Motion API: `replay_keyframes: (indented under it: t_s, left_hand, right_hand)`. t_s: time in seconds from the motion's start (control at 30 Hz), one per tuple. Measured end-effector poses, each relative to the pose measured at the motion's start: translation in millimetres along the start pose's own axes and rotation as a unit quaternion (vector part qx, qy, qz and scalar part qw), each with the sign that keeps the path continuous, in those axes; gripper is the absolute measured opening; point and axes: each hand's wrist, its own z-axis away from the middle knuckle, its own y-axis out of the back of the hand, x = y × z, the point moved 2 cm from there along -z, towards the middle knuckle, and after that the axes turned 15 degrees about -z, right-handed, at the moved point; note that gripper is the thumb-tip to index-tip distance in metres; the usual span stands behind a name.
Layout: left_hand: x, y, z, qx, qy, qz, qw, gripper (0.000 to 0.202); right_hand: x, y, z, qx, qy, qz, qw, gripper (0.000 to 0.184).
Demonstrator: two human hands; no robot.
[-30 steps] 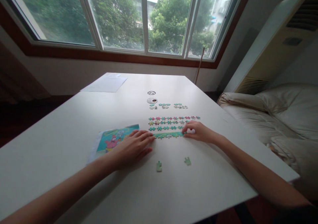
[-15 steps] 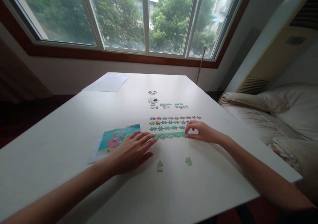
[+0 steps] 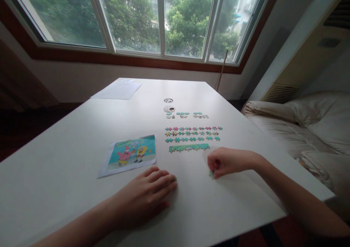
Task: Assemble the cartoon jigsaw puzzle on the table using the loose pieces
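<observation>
My left hand [image 3: 149, 192] lies low over the table, fingers stretched forward and thumb apart. Its fingertips cover most of a green puzzle piece [image 3: 175, 179], whose edge peeks out beside them. My right hand [image 3: 225, 162] is closed in a pinch at another pale green puzzle piece [image 3: 211, 174], partly hidden by the fingers. Ahead of both hands lies a joined strip of puzzle pieces [image 3: 188, 148] with a straight top edge. Beyond it, loose puzzle pieces [image 3: 182, 139] are laid out in rows. To the left, a picture sheet [image 3: 133, 152] shows cartoon characters.
The white table [image 3: 68, 148] bears two small round items [image 3: 168, 109] behind the pieces and white paper [image 3: 117, 90] at the far left corner. A pale sofa [image 3: 295, 119] stands right of the table. A window [image 3: 131, 20] spans the far wall.
Both hands have left the joined strip and drawn back toward me. My left hand now covers the left loose piece; my right hand has closed at the right one. The picture sheet is uncovered.
</observation>
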Motion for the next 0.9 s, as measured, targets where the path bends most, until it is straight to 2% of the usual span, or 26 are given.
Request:
replay_keyframes:
  t_s: [0.37, 0.63, 0.9]
  left_hand:
    - [-3.6, 4.2, 7.9, 0.016, 0.005, -0.044, 0.999, 0.023]
    - [-2.2, 2.6, 7.9, -0.008, -0.016, -0.029, 0.999, 0.025]
    - [0.8, 0.5, 6.8, 0.01, -0.021, -0.031, 0.999, 0.025]
  right_hand:
    - [5.8, 7.4, 4.3, -0.011, -0.036, -0.023, 0.999, 0.014]
    - [6.2, 7.7, 4.5, -0.01, -0.043, -0.021, 0.999, 0.015]
    - [9.9, 7.9, 3.0, -0.018, -0.045, -0.031, 0.998, 0.019]
